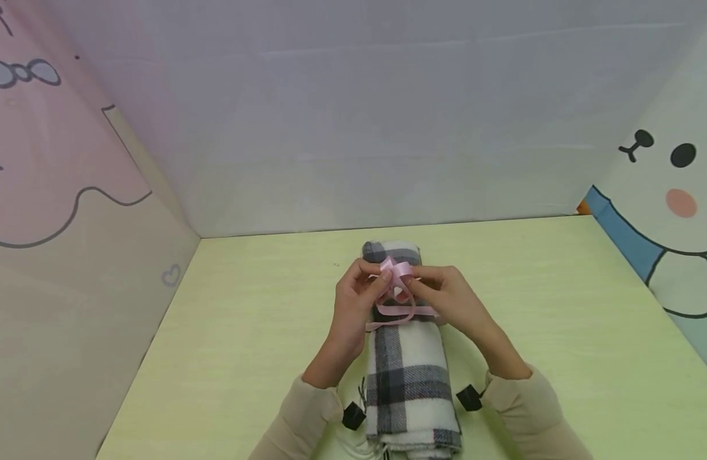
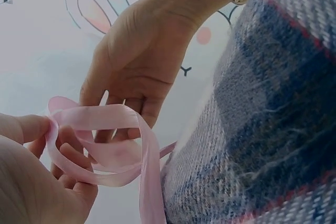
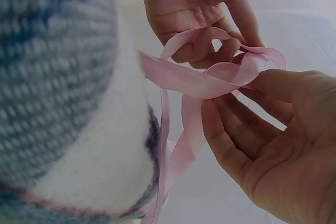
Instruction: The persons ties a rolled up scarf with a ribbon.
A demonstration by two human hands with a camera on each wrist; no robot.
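A rolled plaid scarf (image 1: 410, 370) in white, grey and black lies lengthwise on the pale green table (image 1: 244, 332). A pink ribbon (image 1: 395, 273) circles its far half and rises into loops on top. My left hand (image 1: 381, 277) pinches a ribbon loop from the left, and my right hand (image 1: 415, 277) pinches the ribbon from the right. In the left wrist view the ribbon (image 2: 105, 121) runs from my left hand (image 2: 44, 129) past the scarf (image 2: 262, 119). In the right wrist view my right hand (image 3: 262, 85) holds the ribbon (image 3: 210, 80) beside the scarf (image 3: 63, 77).
Panel walls close in the table: a pink cartoon panel (image 1: 54, 191) on the left, a plain white one (image 1: 388, 115) at the back, a bear cartoon panel (image 1: 670, 211) on the right. Bare tabletop lies on both sides of the scarf.
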